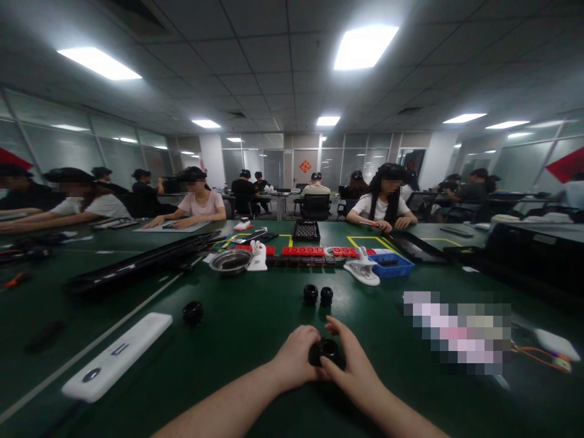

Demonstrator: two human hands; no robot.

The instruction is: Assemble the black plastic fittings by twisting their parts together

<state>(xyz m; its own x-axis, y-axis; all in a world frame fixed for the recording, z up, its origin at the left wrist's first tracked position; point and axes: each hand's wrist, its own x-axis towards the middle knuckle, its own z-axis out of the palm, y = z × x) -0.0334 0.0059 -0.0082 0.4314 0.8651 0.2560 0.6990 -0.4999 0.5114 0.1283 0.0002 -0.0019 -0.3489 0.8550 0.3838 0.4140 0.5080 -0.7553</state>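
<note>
Two hands on one black ring part (329, 351), front-centre, near the counter's (246, 319) near edge: L hand (295, 354) gripping its side, R hand (358, 368) w/ thumb at its rim, fingers loosely curved; can't tell if R grips too. Main risk: round, smooth-looking body may slip or twist if L eases off, then roll & knock the two black pieces (311, 295) just beyond, prob. scattering 'em.
</note>
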